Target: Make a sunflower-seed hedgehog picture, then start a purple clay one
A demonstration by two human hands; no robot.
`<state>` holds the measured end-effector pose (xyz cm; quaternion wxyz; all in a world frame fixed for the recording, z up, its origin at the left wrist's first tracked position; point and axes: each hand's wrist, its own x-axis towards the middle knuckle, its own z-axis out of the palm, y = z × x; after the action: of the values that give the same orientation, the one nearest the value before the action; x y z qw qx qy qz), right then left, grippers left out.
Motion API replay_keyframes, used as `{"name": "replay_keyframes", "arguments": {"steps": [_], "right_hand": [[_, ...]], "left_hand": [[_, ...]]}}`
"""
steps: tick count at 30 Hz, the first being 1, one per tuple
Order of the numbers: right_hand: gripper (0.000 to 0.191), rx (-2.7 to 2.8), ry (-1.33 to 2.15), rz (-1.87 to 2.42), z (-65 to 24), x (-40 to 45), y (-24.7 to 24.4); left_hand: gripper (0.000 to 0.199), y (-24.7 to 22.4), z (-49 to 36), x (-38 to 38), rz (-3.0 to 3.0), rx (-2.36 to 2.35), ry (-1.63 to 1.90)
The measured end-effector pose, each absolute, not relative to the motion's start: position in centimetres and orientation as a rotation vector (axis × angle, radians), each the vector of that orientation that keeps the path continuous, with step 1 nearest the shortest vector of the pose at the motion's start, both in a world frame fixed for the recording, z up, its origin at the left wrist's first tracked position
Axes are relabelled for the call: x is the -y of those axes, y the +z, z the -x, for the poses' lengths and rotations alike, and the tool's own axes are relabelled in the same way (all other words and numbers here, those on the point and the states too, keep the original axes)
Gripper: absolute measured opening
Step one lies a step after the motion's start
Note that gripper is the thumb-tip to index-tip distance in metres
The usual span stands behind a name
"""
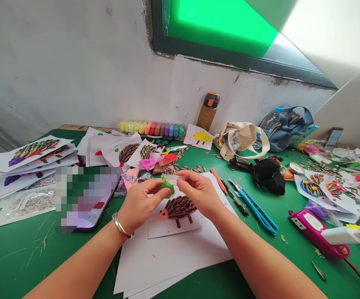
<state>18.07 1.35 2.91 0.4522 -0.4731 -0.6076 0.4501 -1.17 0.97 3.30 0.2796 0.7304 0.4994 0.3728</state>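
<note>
One small, clear plastic packet of bright green material (166, 190) is held above a white paper card (163, 229) bearing a brown-spined hedgehog (180, 208). Left hand (140, 203): pinches its green portion; right hand (201, 192): pinches its transparent edge. Beneath: larger white paper sheets (155, 265).

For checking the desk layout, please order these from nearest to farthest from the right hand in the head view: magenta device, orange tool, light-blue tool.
1. Orange tool, just right of the right hand.
2. Light-blue tool, farther right.
3. Magenta device, at the right, beyond the light-blue tool.
</note>
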Motion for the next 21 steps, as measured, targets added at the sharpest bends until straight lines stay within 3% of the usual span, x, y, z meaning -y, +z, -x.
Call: {"name": "replay_keyframes", "arguments": {"steps": [5, 13, 21], "right_hand": [[0.018, 1.724, 0.958, 1.225, -18.9, -1.2, 4.3], [0.017, 1.669, 1.376, 1.196, -18.7, -0.7, 4.7], [0.028, 1.643, 1.42, 1.175, -18.8, -0.7, 4.5]], "left_hand": [[0.016, 3.4, 1.0, -0.7, -2.02, -1.297, 0.965], [0.024, 3.4, 1.5, -0.7, -1.793, -1.225, 0.902], [0.026, 3.8, 1.7, -1.2, -1.567, -1.045, 0.811]]}}
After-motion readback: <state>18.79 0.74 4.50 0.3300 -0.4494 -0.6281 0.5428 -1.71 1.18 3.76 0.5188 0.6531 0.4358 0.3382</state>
